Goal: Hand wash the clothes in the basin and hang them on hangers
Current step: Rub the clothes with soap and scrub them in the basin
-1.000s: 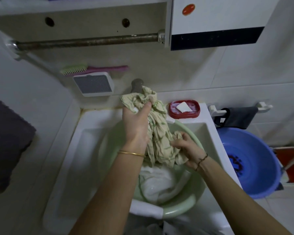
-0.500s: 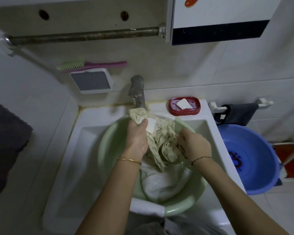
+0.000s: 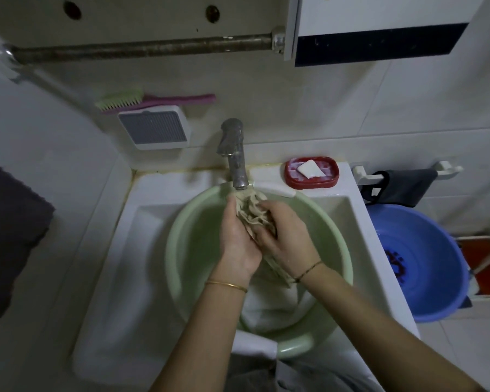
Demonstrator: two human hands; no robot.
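Two hands [image 3: 262, 239] grip cloth [image 3: 253, 215] under tap [image 3: 234, 154].

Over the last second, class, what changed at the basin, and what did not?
Both hands, left and right, brought the beige cloth down from tap height into the green basin, bunching it tightly between them. The white garment, soap dish and blue tub stayed put.

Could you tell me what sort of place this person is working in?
Most likely a home bathroom or laundry corner: a tiled wall, a white sink with a metal tap, a red soap dish, and a green basin of laundry.
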